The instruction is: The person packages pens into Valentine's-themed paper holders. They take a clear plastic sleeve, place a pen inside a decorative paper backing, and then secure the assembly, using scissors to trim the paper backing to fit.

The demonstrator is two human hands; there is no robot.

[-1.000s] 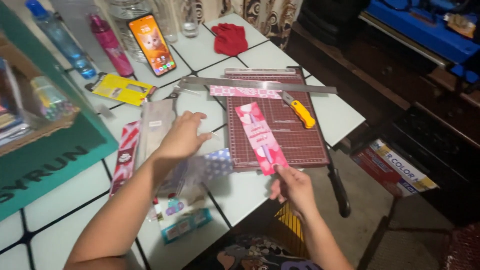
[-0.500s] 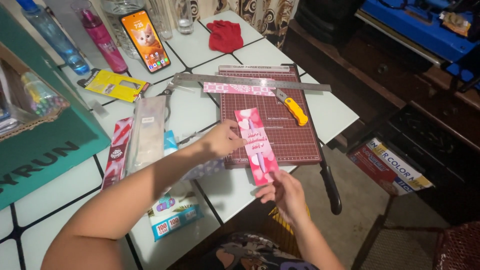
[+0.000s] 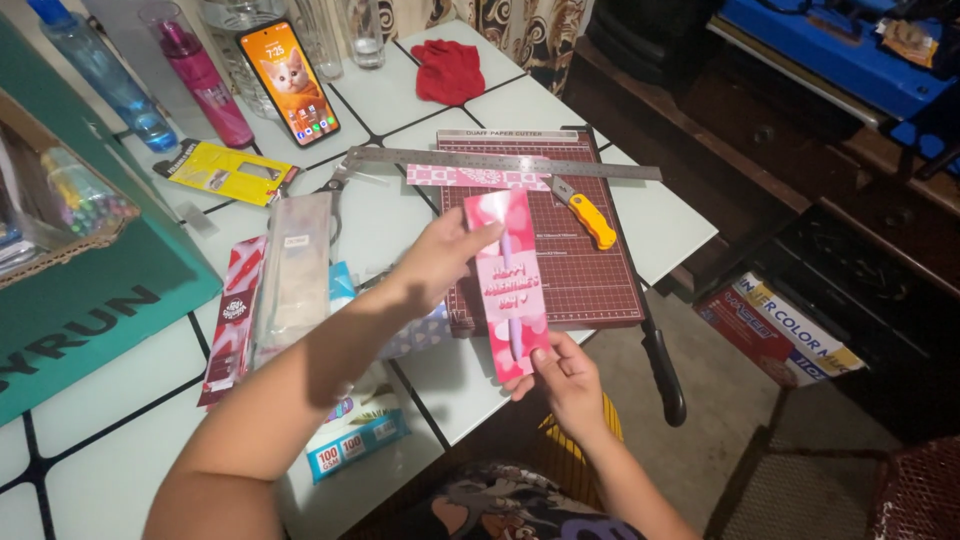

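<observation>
Two hands hold a long pink printed card (image 3: 510, 285) above a dark red gridded paper-cutter board (image 3: 590, 270) on a white tiled worktop (image 3: 110, 400). The left hand (image 3: 440, 255) pinches the card's upper edge; the right hand (image 3: 565, 375) grips its lower corner from beneath. Both are closed on the card, well apart at its opposite ends. The card's long axis runs away from the person, its top tilted slightly left. A pale slender stick-like object lies along the card's middle; what it is cannot be told.

On the board lie a yellow-handled utility knife (image 3: 590, 215) and a pink patterned paper strip (image 3: 475, 176), with a long steel ruler (image 3: 500, 160) across the far edge. At left, a cardboard box (image 3: 60, 215) holds a clear packet of coloured items, too blurred to identify. Clear cellophane sleeves (image 3: 295, 270) rest near a red-and-white packet (image 3: 232, 315). Farther back stand a blue spray bottle (image 3: 100, 75), a pink spray bottle (image 3: 200, 75) and a lit smartphone (image 3: 288, 82).
</observation>
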